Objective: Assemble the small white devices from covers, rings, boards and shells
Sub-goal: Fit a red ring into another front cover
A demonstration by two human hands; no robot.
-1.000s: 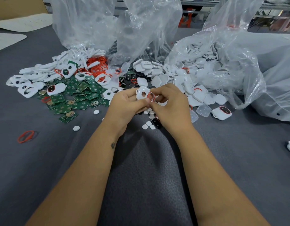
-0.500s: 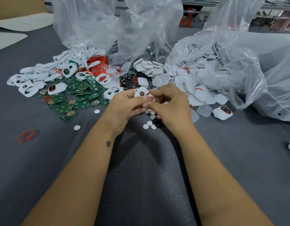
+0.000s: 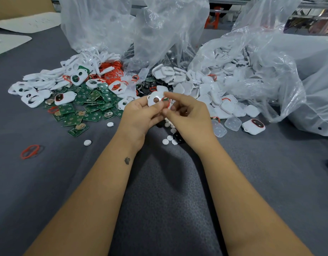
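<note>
In the head view we see both hands meeting over the grey mat (image 3: pixel 159 209). The left hand (image 3: pixel 139 115) pinches a white cover (image 3: pixel 154 99), thumb curled over its lower edge. The right hand (image 3: pixel 189 115) sits at three o'clock of the cover, its fingertips (image 3: pixel 166 95) curled together on a red ring (image 3: pixel 166 102) at the cover's right opening. At ten o'clock of the hands lie green boards (image 3: pixel 89 106), more white covers (image 3: pixel 30 97) and loose red rings (image 3: pixel 111 71). At two o'clock, white shells (image 3: pixel 205 87) spill from a clear plastic bag (image 3: pixel 261 61). A finished device (image 3: pixel 253 126) rests at three o'clock; white discs (image 3: pixel 168 140) lie just below the hands.
</note>
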